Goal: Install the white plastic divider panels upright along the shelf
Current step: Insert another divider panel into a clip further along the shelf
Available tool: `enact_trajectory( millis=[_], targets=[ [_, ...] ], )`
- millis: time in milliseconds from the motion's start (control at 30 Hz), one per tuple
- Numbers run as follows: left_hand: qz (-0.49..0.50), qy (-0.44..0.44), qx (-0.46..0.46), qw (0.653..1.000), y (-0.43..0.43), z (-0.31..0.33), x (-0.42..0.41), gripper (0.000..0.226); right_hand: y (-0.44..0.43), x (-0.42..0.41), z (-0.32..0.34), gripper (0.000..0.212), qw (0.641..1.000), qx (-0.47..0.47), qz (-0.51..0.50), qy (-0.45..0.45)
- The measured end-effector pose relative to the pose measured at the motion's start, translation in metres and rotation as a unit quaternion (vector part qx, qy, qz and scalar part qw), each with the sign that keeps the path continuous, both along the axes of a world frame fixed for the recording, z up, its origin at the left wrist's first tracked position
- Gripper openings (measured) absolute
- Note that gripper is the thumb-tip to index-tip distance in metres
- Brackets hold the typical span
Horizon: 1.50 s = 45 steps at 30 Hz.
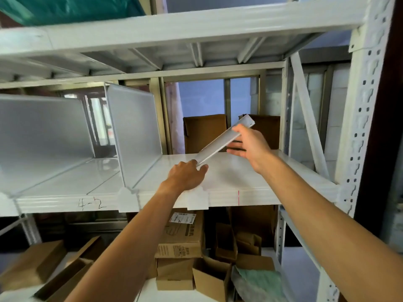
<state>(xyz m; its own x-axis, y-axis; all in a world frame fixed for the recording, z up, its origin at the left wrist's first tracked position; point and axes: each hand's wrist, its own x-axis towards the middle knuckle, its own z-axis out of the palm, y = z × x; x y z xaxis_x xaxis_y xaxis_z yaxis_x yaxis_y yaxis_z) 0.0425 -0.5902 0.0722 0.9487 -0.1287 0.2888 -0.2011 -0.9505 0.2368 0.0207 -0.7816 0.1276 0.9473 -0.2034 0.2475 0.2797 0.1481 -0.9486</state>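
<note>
A white plastic divider panel (220, 143) is held edge-on and tilted above the white metal shelf (239, 177). My left hand (187, 175) grips its near lower end close to a white clip tab (198, 200) on the shelf's front lip. My right hand (246, 140) holds its far upper end. Two more white divider panels stand upright on the shelf: one in the middle (135, 131) and one at the far left (43, 136), each with a front tab over the lip.
A red mark (238, 197) and handwritten "4-2" (91, 204) sit on the shelf's front lip. Brown cardboard boxes (205, 131) stand behind the shelf. The perforated upright post (359, 118) bounds the right side. More boxes (181, 236) lie below.
</note>
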Motion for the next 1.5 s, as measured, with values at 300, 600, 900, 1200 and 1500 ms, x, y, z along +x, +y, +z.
enact_trajectory(
  millis=[300,600,900,1200,1500],
  targets=[
    [-0.102,-0.020,-0.021,0.994,0.027,0.009,-0.019,0.045,0.072,-0.005,0.020,0.036,0.980,-0.173,0.012,0.094],
    [-0.140,0.048,-0.127,0.981,0.055,0.038,-0.027,0.053,0.113,-0.013,0.062,0.040,0.960,-0.269,-0.027,0.073],
    [-0.119,-0.094,-0.125,0.981,0.046,0.057,-0.015,0.060,0.121,-0.022,0.095,0.013,0.916,-0.387,-0.103,-0.013],
    [-0.121,-0.103,-0.156,0.975,0.038,0.052,-0.009,0.073,0.121,-0.020,0.092,0.011,0.908,-0.398,-0.127,-0.008],
    [-0.141,-0.081,-0.196,0.967,0.036,0.057,-0.006,0.071,0.121,-0.012,0.098,0.021,0.902,-0.411,-0.129,-0.013]
  ],
)
